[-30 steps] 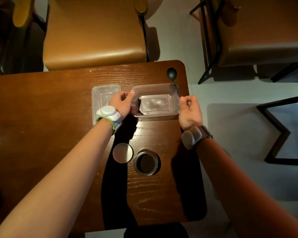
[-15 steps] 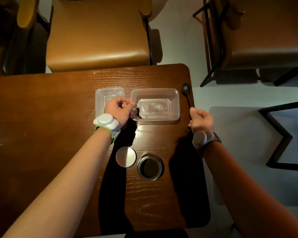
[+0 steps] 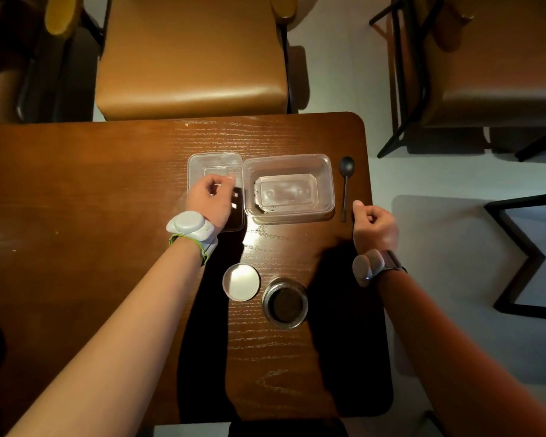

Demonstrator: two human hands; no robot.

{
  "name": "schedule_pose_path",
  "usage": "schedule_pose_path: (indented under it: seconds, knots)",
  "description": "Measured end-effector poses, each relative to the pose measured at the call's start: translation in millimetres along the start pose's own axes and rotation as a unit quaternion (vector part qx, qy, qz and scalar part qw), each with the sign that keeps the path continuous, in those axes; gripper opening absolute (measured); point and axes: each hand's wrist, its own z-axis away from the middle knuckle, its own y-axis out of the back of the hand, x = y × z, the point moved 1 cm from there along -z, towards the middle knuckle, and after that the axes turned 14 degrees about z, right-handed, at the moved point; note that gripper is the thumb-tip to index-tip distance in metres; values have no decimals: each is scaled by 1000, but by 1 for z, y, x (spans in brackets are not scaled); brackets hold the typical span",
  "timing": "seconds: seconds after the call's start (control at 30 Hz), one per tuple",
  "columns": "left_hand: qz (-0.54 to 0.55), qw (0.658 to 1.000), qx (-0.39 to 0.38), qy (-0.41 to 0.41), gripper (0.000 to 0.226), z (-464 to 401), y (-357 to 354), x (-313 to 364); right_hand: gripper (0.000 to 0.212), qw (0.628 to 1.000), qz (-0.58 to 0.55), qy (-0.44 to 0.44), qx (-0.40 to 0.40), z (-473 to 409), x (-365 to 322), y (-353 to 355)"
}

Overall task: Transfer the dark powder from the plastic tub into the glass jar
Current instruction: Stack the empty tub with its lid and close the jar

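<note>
My left hand (image 3: 209,200) hovered over the tub's lid (image 3: 214,167), fingers loosely curled, holding nothing. The plastic tub (image 3: 289,188) sat toward the surface's (image 3: 76,200) far right corner, nearly empty. The glass jar (image 3: 285,302) stood nearer me, powder inside. My right hand (image 3: 372,227) was curled beside the spoon (image 3: 346,184), gripping nothing.

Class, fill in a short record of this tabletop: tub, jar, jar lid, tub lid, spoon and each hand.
tub: nearly empty, dark specks at its near-left corner
jar: open, dark powder inside
jar lid: flat, left of the jar
tub lid: left of the tub
spoon: on the table, right of the tub
left hand: loosely curled over the tub lid
right hand: curled, beside the spoon handle
</note>
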Motion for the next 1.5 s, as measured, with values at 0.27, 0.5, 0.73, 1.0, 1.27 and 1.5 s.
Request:
schedule_pose_path:
  seconds: [0.27, 0.5, 0.73, 1.0, 1.27, 1.5]
  knots:
    - [-82, 986, 137, 41, 31, 24, 46, -22, 16, 982, 52, 178, -34, 3, -134, 8]
    - [-159, 982, 70, 79, 115, 37, 47, -33, 45, 740, 508, 410, -160, 22, -245, -122]
    - [-156, 982, 101, 39, 86, 32, 48, -54, 41, 695, 563, 388, -220, 27, -237, -153]
    - [-97, 982, 103, -126, 78, 53, 72, -2, 42, 885, 224, 364, -186, 33, -261, -123]
    - [-107, 922, 97, -359, 22, 62, 50, 58, 54, 943, -250, 135, -176, 24, -235, -10]
    - [-37, 953, 21, -300, 32, 66, -3, 40, 42, 936, -296, 48, -183, 4, -136, 55]
